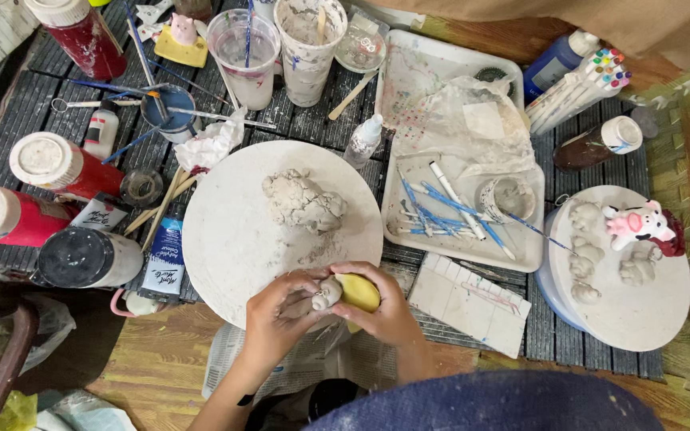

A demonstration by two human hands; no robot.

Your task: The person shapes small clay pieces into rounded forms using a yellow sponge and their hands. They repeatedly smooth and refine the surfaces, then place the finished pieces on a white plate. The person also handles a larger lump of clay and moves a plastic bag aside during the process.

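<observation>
head view: the left hand (277, 319) and the right hand (385, 307) meet at the near edge of the round white board (233, 239), fingers curled inward toward each other. between them sits a small grey clay figure (327, 294), pinched by the left fingertips, and pressed against a yellow rounded piece (358, 291) that the right hand cups from the far side. both hands are closed on these two pieces, and the pieces touch.

on the board, just beyond the hands, lies a cracked lump of grey clay (303, 201), apart from them. past the board's far rim stand two clear plastic cups (245, 56) smeared with clay, holding brushes and sticks. left of the board lie red paint jars with white lids (49, 168), a dark-lidded jar (85, 257) and a blue paint tube (163, 257). right of the board rests a white tray (521, 247) holding blue-handled tools, a white pen, a small clay-smeared cup and a crumpled plastic bag. near the tray's front corner lies a white ridged block (469, 303). further right of the board, a second round board (640, 311) carries small grey clay pieces and a pink and white cow figure (640, 226). a pack of coloured markers (580, 88) lies beyond the tray. all of it rests on the dark slatted counter (9, 112).
</observation>
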